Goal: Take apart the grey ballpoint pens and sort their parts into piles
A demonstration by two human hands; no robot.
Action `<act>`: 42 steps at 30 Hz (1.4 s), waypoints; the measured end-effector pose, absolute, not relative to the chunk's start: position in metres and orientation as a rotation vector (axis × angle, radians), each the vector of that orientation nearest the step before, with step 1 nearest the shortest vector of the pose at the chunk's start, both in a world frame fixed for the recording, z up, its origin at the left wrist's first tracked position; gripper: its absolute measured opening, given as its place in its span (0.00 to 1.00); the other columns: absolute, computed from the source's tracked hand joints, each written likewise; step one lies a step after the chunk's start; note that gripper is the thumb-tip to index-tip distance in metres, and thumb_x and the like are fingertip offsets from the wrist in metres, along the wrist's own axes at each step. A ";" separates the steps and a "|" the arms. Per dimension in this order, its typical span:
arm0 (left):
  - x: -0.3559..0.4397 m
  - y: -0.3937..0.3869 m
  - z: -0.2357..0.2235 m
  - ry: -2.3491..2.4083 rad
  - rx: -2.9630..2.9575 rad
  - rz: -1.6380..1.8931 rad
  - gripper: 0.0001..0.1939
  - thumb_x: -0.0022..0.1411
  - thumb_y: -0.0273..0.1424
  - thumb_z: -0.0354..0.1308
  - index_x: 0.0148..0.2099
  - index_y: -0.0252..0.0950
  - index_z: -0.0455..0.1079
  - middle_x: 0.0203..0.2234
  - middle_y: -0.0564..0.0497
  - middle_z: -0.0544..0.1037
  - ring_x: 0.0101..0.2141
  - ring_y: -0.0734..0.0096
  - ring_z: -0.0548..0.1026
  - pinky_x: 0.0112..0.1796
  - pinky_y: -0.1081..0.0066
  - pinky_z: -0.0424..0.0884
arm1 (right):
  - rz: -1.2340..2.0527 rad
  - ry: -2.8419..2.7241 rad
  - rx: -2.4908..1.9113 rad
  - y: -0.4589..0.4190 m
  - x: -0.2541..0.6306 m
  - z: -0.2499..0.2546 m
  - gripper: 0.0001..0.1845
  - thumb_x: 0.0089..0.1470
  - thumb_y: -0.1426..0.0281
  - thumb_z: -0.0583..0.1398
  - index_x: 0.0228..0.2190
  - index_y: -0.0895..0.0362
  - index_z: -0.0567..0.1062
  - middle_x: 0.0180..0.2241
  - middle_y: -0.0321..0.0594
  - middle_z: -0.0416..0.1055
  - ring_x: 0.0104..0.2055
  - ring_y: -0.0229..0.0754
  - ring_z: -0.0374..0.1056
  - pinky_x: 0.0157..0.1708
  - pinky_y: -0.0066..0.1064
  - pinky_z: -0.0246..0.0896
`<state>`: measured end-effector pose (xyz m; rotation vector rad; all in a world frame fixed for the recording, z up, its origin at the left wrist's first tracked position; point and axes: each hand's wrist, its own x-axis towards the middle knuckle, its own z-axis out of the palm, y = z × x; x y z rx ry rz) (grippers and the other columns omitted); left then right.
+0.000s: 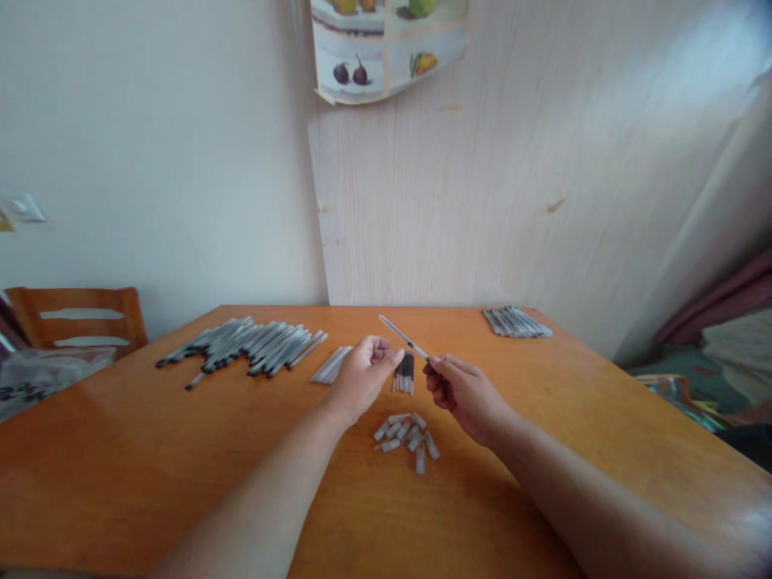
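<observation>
My right hand pinches the lower end of a slim pen with a clear barrel and dark parts near the grip. The pen slants up and left over the table. Just left of it, my left hand has its fingers curled and thumb pressed in; whatever it may hold is hidden. Behind and between the hands lies a small row of thin refills with dark upper parts. Nearer to me is a loose heap of clear pen caps. A few clear tubes lie beside my left hand, partly covered by it.
A large spread of clear pens with black ends covers the left of the wooden table. A neat pile of pens lies at the far right edge. A chair stands at the left, and a wall rises behind the table.
</observation>
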<state>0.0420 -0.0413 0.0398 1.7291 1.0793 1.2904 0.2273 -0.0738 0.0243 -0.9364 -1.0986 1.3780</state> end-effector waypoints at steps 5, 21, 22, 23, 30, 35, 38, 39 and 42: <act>0.047 -0.045 0.042 0.727 1.283 1.108 0.18 0.60 0.41 0.59 0.44 0.31 0.69 0.39 0.43 0.77 0.37 0.69 0.76 0.43 0.66 0.70 | 1.470 -1.178 -0.849 -0.078 0.222 0.023 0.14 0.56 0.59 0.59 0.29 0.58 0.71 0.23 0.35 0.65 0.20 0.31 0.56 0.20 0.26 0.45; 0.044 -0.045 0.046 0.689 1.108 1.097 0.13 0.60 0.37 0.61 0.40 0.32 0.69 0.36 0.42 0.80 0.34 0.69 0.79 0.37 0.71 0.72 | 1.431 -1.212 -0.853 -0.081 0.218 0.025 0.17 0.54 0.56 0.61 0.28 0.58 0.70 0.23 0.35 0.66 0.21 0.31 0.55 0.21 0.26 0.44; 0.044 -0.045 0.045 0.691 1.110 1.100 0.13 0.60 0.37 0.61 0.40 0.31 0.69 0.36 0.42 0.80 0.35 0.69 0.79 0.37 0.71 0.72 | 1.406 -1.232 -0.852 -0.081 0.218 0.024 0.17 0.54 0.56 0.61 0.28 0.58 0.70 0.23 0.35 0.66 0.21 0.31 0.55 0.21 0.26 0.44; 0.044 -0.045 0.045 0.694 1.110 1.103 0.13 0.60 0.37 0.61 0.40 0.31 0.69 0.36 0.42 0.80 0.35 0.69 0.79 0.37 0.71 0.72 | 1.378 -1.251 -0.853 -0.080 0.218 0.023 0.17 0.54 0.56 0.61 0.27 0.58 0.70 0.23 0.35 0.66 0.21 0.31 0.54 0.21 0.26 0.44; 0.046 -0.047 0.048 0.716 1.107 1.118 0.13 0.59 0.36 0.62 0.39 0.31 0.70 0.34 0.43 0.80 0.33 0.70 0.78 0.36 0.71 0.73 | 1.245 -1.337 -0.938 -0.079 0.218 0.023 0.19 0.53 0.52 0.60 0.26 0.56 0.68 0.23 0.35 0.67 0.21 0.32 0.54 0.21 0.27 0.46; 0.047 -0.047 0.049 0.723 1.089 1.125 0.12 0.59 0.36 0.62 0.38 0.31 0.69 0.33 0.43 0.80 0.32 0.71 0.78 0.35 0.72 0.73 | 1.141 -1.405 -0.980 -0.079 0.218 0.022 0.19 0.55 0.53 0.58 0.26 0.56 0.68 0.22 0.35 0.66 0.22 0.33 0.55 0.23 0.27 0.49; 0.047 -0.047 0.049 0.730 1.076 1.120 0.12 0.59 0.36 0.62 0.37 0.31 0.69 0.32 0.44 0.80 0.31 0.71 0.78 0.34 0.72 0.73 | 0.985 -1.490 -1.031 -0.078 0.218 0.020 0.17 0.57 0.55 0.57 0.27 0.55 0.69 0.23 0.35 0.67 0.24 0.34 0.58 0.25 0.28 0.52; 0.048 -0.047 0.048 0.737 1.070 1.121 0.12 0.59 0.36 0.62 0.37 0.31 0.69 0.32 0.44 0.80 0.31 0.71 0.78 0.34 0.72 0.73 | 0.924 -1.518 -1.050 -0.078 0.218 0.019 0.16 0.57 0.56 0.57 0.27 0.55 0.69 0.23 0.35 0.67 0.24 0.35 0.58 0.25 0.28 0.53; 0.049 -0.048 0.048 0.773 1.059 1.129 0.13 0.58 0.37 0.62 0.37 0.31 0.69 0.31 0.45 0.80 0.30 0.71 0.78 0.33 0.72 0.73 | 0.760 -1.582 -1.106 -0.079 0.219 0.019 0.14 0.57 0.58 0.56 0.27 0.55 0.70 0.24 0.36 0.67 0.25 0.36 0.60 0.26 0.29 0.54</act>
